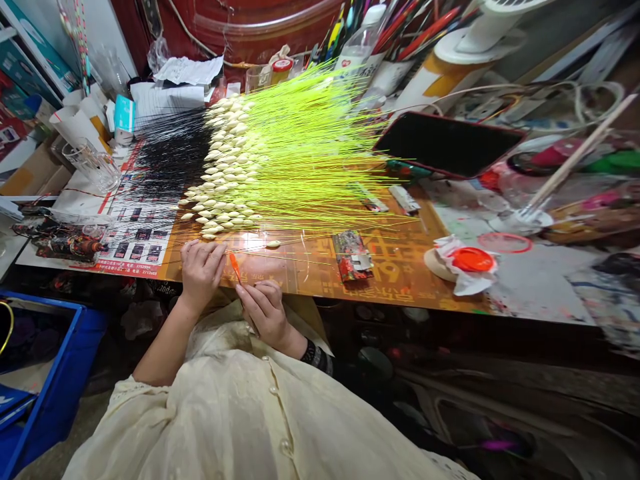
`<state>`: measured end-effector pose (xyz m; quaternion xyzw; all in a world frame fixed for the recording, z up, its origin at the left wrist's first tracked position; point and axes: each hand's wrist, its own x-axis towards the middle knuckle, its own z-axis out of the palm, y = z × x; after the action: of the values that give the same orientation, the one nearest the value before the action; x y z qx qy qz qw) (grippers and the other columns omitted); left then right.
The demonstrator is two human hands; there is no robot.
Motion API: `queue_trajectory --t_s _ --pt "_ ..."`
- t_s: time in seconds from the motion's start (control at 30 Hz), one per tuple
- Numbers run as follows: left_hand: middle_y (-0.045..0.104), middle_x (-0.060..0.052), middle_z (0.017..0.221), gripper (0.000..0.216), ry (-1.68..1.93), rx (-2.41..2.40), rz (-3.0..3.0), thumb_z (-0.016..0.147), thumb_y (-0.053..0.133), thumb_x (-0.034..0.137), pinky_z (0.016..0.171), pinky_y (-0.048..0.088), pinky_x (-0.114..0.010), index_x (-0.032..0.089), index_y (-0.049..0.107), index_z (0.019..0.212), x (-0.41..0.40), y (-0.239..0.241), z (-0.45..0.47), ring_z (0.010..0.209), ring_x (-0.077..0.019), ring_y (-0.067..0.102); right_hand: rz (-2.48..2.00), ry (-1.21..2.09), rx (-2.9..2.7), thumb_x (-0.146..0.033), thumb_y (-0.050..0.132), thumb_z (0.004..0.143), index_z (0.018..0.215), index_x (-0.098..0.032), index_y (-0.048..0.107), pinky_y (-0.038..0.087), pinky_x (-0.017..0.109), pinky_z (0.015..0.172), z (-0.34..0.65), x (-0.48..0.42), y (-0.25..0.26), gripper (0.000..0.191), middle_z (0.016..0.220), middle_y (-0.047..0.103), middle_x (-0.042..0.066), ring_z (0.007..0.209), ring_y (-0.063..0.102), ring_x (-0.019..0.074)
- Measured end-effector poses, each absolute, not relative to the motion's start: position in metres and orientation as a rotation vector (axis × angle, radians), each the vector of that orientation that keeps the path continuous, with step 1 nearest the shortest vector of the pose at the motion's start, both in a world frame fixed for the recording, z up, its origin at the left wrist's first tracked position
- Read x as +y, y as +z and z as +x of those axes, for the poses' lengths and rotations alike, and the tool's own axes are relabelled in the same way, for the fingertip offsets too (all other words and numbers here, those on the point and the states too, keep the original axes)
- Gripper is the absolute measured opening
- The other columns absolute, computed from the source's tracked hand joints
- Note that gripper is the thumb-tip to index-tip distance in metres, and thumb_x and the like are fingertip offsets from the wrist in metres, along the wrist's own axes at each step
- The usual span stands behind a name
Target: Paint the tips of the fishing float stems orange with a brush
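Observation:
My left hand (203, 267) rests at the table's front edge, fingers curled together around the thin stem of a single fishing float (273, 244). The float's small pale body lies to the right of that hand, apart from the others. My right hand (265, 308) is closed around a slim paintbrush (235, 267), its bright orange tip pointing up and left, close to the left fingertips. Just beyond both hands lies a large bundle of similar floats (233, 160), with pale spindle bodies, black stems to the left and yellow-green ends fanning right.
An open pot of orange paint (471, 260) stands on the right, wrapped in white paper. Nearer is a paint-stained small box (353, 256). A phone (450, 143) leans behind. Glass cups (93, 165) stand at left, and a blue crate (60, 373) is below.

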<state>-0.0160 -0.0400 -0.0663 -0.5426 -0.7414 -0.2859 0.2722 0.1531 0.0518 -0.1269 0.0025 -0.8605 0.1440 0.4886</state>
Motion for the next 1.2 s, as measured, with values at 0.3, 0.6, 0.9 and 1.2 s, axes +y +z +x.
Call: queue_trajectory --t_s 0.3,0.6,0.9,1.2 --pt "0.074 -0.008 0.104 0.027 -0.787 -1.942 -1.483 0.101 0.052 0.020 0.105 0.043 -0.040 0.018 0.067 0.123 -0.041 -0.064 -0.019 0.099 -0.0189 0.065 0.075 0.456 -2.066 -0.012 0.053 0.094 0.146 -0.022 0.051 0.053 0.046 0.097 0.160 0.055 -0.141 0.052 0.112 0.071 0.009 0.102 0.059 0.0210" --pt "0.073 -0.011 0.104 0.030 -0.799 -2.017 -1.483 0.103 0.048 0.028 0.105 0.043 -0.042 0.019 0.067 0.125 -0.044 -0.064 -0.024 0.106 -0.0222 0.064 0.086 0.447 -2.022 -0.013 0.053 0.095 0.146 -0.020 0.052 0.053 0.045 0.095 0.164 0.059 -0.138 0.051 0.110 0.073 0.009 0.099 0.059 0.0203" --pt "0.073 -0.010 0.101 0.028 -0.726 -1.955 -1.482 0.103 0.047 0.025 0.102 0.045 -0.041 0.018 0.067 0.121 -0.044 -0.061 -0.025 0.101 -0.0218 0.064 0.079 0.460 -2.029 -0.012 0.054 0.094 0.145 -0.020 0.053 0.053 0.046 0.097 0.166 0.060 -0.138 0.052 0.111 0.073 0.008 0.100 0.059 0.0209" --pt "0.073 -0.010 0.099 0.031 -0.660 -1.970 -1.469 0.104 0.046 0.029 0.100 0.045 -0.040 0.018 0.069 0.121 -0.042 -0.058 -0.025 0.099 -0.0220 0.064 0.082 0.466 -2.014 -0.017 0.052 0.096 0.145 -0.022 0.053 0.051 0.044 0.096 0.166 0.062 -0.143 0.049 0.109 0.073 0.008 0.099 0.060 0.0198"
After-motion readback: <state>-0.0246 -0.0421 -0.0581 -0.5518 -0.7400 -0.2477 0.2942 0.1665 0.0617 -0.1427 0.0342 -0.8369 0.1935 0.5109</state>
